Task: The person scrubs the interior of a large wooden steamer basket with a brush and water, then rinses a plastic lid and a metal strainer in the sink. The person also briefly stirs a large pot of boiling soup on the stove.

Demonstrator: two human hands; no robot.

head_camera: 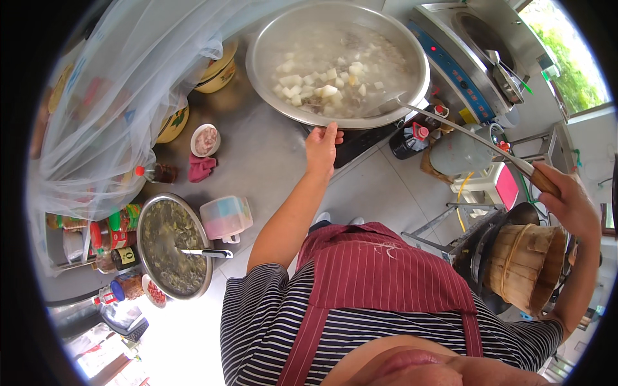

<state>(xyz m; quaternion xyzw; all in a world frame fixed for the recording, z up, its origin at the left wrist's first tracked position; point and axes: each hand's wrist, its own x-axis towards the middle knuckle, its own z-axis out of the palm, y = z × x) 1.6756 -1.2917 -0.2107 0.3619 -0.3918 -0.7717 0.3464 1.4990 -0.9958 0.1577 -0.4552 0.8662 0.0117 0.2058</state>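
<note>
A large steel basin (426, 82) at the top holds steaming broth with white cubed pieces (333, 84) and some darker bits. My left hand (324, 144) grips the near rim of the basin, thumb on top. At the right, my right hand (567, 198) is closed around the wooden handle of a long metal ladle or turner (473, 135). The tool's far end reaches over the basin's right rim and lies partly in the broth, so its exact shape is hidden. Steam blurs the far part of the basin.
On the left stand a white bowl of raw meat (205, 140), a red cloth (201, 168), a steel basin of leafy greens (210, 270), a plastic container (227, 217) and bottles. Sheer netting (116, 96) hangs there. To the right are a gas cylinder (458, 150), stool (485, 186) and wooden bucket (516, 265).
</note>
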